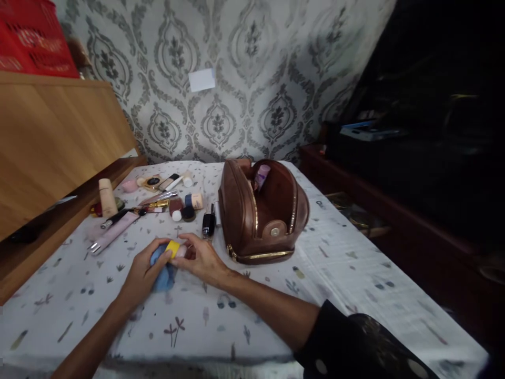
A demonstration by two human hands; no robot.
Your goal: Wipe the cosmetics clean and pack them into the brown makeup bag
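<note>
Over the table [197,329], nearer to its left edge than its right, the left hand [149,264] is clamping its fingers on a yellow container [172,247] and blue cloth [164,280]; the right hand [205,260] is pinching the container's pale end.

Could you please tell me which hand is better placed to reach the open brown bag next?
Probably the right hand: it is nearer the brown bag, which stands ahead and to its right. The left hand is farther off, with the blue cloth and yellow-banded item in its grip.
</note>
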